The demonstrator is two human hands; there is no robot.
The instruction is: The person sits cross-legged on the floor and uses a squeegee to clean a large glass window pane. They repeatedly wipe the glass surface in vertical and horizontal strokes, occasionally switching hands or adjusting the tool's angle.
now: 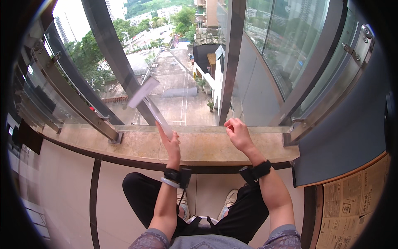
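Note:
My left hand (171, 144) is closed around the pale handle of a window squeegee (158, 115), whose wide head points up and to the left, in front of the glass panel (183, 107). The tool is slightly blurred, and I cannot tell whether its head touches the glass. To the right, above the stone ledge (202, 147), is my right hand (238, 133), its fingers curled in and nothing visible in them. Black bands with small boxes circle both wrists.
Steel posts (329, 90) with clamps stand at the right and left (74, 90) of the ledge. Grey window frames (231, 62) rise behind the glass. A dark panel (342, 124) and printed cardboard (348, 205) lie on the right. My knees are close below the ledge.

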